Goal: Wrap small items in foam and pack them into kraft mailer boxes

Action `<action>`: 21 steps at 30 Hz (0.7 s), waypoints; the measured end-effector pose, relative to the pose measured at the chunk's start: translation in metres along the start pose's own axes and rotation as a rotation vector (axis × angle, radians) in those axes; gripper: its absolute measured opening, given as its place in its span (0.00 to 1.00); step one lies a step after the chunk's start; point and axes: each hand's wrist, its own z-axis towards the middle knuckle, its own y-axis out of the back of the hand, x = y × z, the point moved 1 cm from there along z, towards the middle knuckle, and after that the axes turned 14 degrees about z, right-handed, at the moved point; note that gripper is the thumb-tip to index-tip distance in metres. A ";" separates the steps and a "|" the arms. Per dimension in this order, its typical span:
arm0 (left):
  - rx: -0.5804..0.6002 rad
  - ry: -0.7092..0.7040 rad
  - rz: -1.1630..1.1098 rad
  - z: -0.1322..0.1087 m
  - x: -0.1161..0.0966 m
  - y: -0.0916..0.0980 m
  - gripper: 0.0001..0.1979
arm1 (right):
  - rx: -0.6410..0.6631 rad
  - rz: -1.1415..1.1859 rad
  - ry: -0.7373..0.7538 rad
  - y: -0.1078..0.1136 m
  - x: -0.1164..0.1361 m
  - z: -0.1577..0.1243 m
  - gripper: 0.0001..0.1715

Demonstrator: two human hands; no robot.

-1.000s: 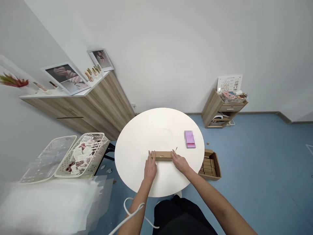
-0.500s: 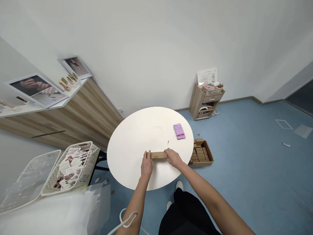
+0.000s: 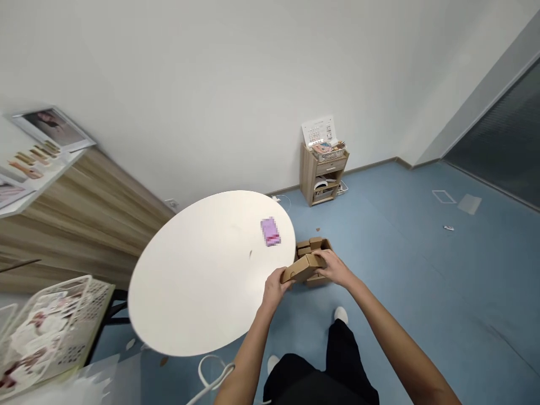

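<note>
Between my two hands is a small brown cardboard box (image 3: 300, 269), closed and tilted, held past the right edge of the white oval table (image 3: 189, 270). My left hand (image 3: 275, 289) grips its left end. At the other end, my right hand (image 3: 333, 266) has its fingers wrapped round the box. Below it on the floor stands a larger open carton (image 3: 325, 244) with several small brown boxes inside, partly hidden by the held box and my right hand. A blurred purple packet (image 3: 270, 230) lies on the table near its right side.
A small wooden cabinet (image 3: 310, 174) stands by the wall behind the table. On the left are a white basket (image 3: 80, 320) of printed cards and a wooden counter (image 3: 93, 208). A white cable loop (image 3: 202, 368) hangs near my left forearm. Paper scraps lie on the floor at right.
Both hands have carried the small cardboard box from the tabletop to the right, over the open carton, and it is now tilted. The view has turned right.
</note>
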 end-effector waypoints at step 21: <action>0.272 0.398 0.328 0.161 0.019 -0.367 0.31 | 0.224 -0.421 -0.240 0.063 -0.338 0.096 0.30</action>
